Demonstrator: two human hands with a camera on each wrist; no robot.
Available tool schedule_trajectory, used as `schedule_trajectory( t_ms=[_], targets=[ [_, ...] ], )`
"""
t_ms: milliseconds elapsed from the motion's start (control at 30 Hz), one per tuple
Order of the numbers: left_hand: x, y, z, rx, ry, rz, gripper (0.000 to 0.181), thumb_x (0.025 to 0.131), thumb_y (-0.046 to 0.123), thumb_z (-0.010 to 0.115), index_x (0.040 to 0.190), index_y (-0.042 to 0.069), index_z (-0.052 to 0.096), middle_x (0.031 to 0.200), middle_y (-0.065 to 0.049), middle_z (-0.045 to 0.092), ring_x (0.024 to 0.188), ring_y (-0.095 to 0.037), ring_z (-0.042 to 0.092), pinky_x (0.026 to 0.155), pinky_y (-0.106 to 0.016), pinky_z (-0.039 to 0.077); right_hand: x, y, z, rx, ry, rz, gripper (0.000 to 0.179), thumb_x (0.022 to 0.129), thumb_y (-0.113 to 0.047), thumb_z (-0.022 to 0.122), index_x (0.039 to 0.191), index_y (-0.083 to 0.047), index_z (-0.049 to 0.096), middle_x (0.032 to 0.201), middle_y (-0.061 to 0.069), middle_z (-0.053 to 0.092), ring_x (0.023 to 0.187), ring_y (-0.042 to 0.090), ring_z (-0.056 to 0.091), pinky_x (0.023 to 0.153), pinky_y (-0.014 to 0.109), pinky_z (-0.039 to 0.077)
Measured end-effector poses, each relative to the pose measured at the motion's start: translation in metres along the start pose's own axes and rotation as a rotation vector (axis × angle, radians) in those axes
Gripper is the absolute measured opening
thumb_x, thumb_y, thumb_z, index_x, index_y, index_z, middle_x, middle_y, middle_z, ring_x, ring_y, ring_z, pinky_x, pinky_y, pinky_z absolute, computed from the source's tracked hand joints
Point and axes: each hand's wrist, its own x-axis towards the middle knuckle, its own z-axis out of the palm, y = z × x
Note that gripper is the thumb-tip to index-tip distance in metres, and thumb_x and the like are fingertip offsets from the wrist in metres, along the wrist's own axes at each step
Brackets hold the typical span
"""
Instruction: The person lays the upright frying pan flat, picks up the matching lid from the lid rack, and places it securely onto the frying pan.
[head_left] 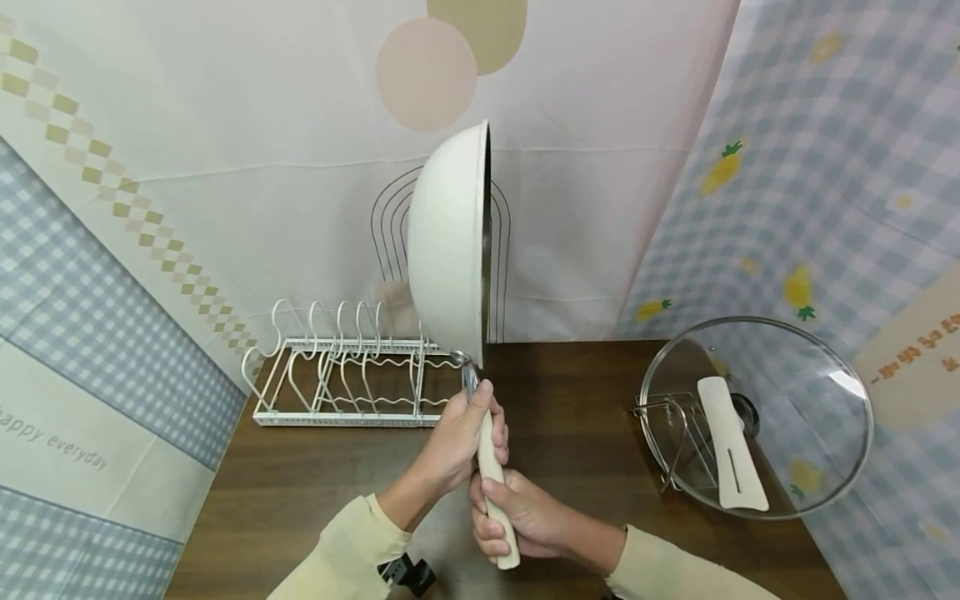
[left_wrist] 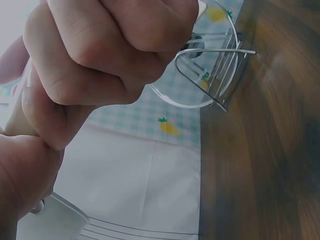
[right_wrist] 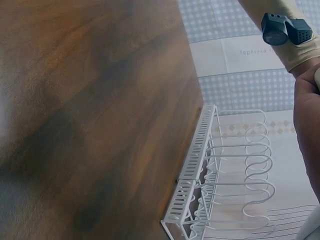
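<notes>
A white wok [head_left: 447,250] is held up on its side in the head view, its dark opening turned to the right. My left hand [head_left: 459,433] grips its cream handle [head_left: 491,454] near the metal joint by the bowl. Lower down, my right hand [head_left: 525,512] is wrapped round the same handle close to its end. The bowl's lower edge overlaps the right end of a white wire rack [head_left: 341,419] on the table. In the left wrist view, the curled fingers [left_wrist: 100,45] of the left hand cover most of the handle.
At the right, a glass lid [head_left: 817,400] with a long cream handle [head_left: 731,442] leans upright in a small metal wire stand [head_left: 686,442]. The brown wooden table [head_left: 585,408] meets a white cloth backdrop [head_left: 577,233] behind and checked cloth [head_left: 750,217] at the sides.
</notes>
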Motion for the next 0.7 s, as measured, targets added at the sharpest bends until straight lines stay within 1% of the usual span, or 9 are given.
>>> schedule_trajectory(
  t_ms=[167,300,400,600,700],
  targets=[
    [0.002,-0.001,0.005,-0.072,-0.022,-0.019,0.041,0.111,0.046,0.038,0.091,0.011,0.045,0.059,0.005,0.053,0.049,-0.012,0.056,0.051,-0.026,0.051,-0.008,-0.01,0.004,0.001,0.018,0.019,0.032,0.111,-0.044,0.038,0.097,-0.017,0.048,0.07,-0.014,0.052,0.058,0.001,0.052,0.06,0.02,0.051],
    [0.003,-0.002,0.007,-0.114,-0.037,-0.035,0.04,0.11,0.046,0.041,0.091,0.012,0.046,0.06,0.005,0.053,0.05,-0.012,0.056,0.053,-0.026,0.051,-0.013,-0.015,0.005,0.001,0.017,0.04,0.032,0.111,-0.045,0.037,0.098,-0.017,0.048,0.07,-0.014,0.052,0.059,0.0,0.053,0.061,0.02,0.052],
    [0.002,-0.002,0.008,-0.145,-0.056,-0.034,0.039,0.11,0.046,0.04,0.092,0.012,0.046,0.06,0.005,0.054,0.051,-0.012,0.057,0.054,-0.025,0.052,-0.016,-0.017,0.007,-0.001,0.025,0.056,0.032,0.112,-0.044,0.036,0.098,-0.017,0.048,0.07,-0.014,0.053,0.059,0.0,0.054,0.062,0.02,0.052],
    [0.001,-0.003,0.011,-0.215,-0.087,-0.043,0.037,0.11,0.045,0.041,0.092,0.013,0.046,0.06,0.005,0.054,0.053,-0.012,0.056,0.056,-0.025,0.052,-0.022,-0.022,0.01,-0.021,0.052,0.077,0.03,0.114,-0.038,0.032,0.1,-0.016,0.048,0.071,-0.013,0.053,0.059,0.001,0.054,0.061,0.02,0.051],
    [0.001,-0.004,0.014,-0.247,-0.095,-0.057,0.036,0.111,0.044,0.042,0.091,0.014,0.047,0.06,0.005,0.054,0.054,-0.012,0.056,0.057,-0.025,0.052,-0.026,-0.025,0.013,-0.028,0.077,0.091,0.03,0.113,-0.037,0.033,0.099,-0.016,0.049,0.071,-0.013,0.053,0.058,0.001,0.054,0.06,0.02,0.051]
  ],
)
